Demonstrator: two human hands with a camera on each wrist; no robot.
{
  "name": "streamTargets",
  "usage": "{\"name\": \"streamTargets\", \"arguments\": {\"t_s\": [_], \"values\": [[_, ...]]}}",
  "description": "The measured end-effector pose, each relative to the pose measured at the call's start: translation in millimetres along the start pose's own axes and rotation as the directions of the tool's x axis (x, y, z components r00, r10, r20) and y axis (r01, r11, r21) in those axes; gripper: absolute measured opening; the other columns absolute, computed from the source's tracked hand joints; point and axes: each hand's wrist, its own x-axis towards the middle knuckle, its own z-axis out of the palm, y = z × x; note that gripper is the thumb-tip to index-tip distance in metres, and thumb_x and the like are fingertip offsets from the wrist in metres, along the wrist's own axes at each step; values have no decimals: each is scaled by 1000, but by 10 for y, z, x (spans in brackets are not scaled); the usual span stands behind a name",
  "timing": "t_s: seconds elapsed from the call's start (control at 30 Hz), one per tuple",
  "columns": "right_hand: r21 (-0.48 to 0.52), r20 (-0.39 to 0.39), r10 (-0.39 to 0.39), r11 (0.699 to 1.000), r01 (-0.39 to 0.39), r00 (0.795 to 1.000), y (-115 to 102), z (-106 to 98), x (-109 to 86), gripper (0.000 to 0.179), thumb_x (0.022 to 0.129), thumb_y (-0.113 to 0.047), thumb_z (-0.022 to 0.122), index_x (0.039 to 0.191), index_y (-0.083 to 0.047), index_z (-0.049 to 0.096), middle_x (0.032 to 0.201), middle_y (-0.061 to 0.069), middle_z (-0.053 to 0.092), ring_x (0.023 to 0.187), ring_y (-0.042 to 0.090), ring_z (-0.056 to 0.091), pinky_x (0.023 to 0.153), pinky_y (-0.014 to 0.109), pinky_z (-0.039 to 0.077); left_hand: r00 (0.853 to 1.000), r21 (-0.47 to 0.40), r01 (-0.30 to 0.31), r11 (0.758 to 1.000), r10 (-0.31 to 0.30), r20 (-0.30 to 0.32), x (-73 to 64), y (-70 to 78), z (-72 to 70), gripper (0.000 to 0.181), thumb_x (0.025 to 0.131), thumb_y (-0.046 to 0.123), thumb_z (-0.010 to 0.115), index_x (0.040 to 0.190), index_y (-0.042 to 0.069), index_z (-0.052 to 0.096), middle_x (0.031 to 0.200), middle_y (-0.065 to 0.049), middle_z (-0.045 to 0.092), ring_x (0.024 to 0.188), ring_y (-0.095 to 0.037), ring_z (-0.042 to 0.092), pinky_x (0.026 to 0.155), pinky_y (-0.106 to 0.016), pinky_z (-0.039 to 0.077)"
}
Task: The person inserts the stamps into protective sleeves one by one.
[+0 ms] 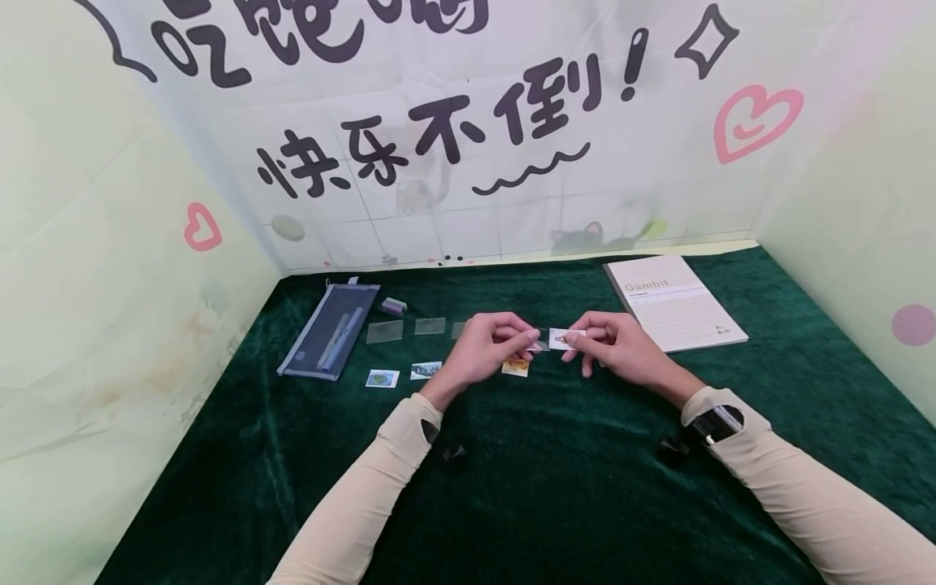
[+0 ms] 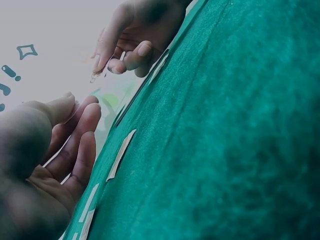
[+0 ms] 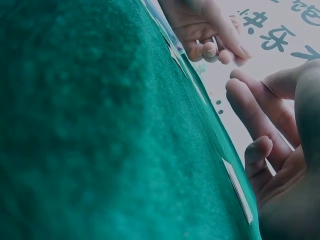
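My left hand [image 1: 486,348] pinches a small clear plastic sleeve [image 1: 542,345] between thumb and fingertips. Facing it, my right hand [image 1: 617,345] pinches a small white-edged picture card [image 1: 557,338]. Card and sleeve are held close together above the cloth; whether they touch I cannot tell. Below the left fingers lies an orange-toned picture card [image 1: 515,369]. Further left on the cloth are a green-and-blue card [image 1: 382,379] and a bluish card [image 1: 426,370]. Behind these lie flat clear sleeves [image 1: 384,331], one partly hidden by my left hand.
A blue see-through zip pouch [image 1: 314,345] with pens inside lies at the left, with an eraser [image 1: 393,306] beside it. At the back right is a notebook [image 1: 676,313]. Dark green cloth [image 1: 556,496] covers the table, with printed fabric walls [image 1: 453,219] around it.
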Motion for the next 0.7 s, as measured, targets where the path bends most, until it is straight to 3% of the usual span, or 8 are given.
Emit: {"name": "streamTargets", "arguments": {"t_s": [0.3,0.57,0.7], "values": [[39,41,-2,999,1,999,2,6,3,23,111,-25,64,119,-4,69,97,13,84,67,31,74,70,33,61,999,-34,-16,999,18,45,-4,9,32,25,108,40,69,119,19,77,102,-6,84,91,-19,79,90,-33,64],[-26,-51,24,999,-25,998,-2,0,2,24,111,-32,65,119,-10,70,97,9,83,67,27,72,58,29,51,1000,-14,-11,1000,11,-4,-6,-7,24,24,107,41,69,117,20,78,102,-3,85,88,-18,80,87,-32,64],[-37,-81,21,999,-24,996,-4,-7,-6,24,111,-33,65,119,-10,70,98,9,83,68,26,71,58,29,51,999,3,-2,1000,2,-32,2,-19,20,30,108,42,69,117,16,79,101,-4,85,87,-18,80,86,-32,63]]}}
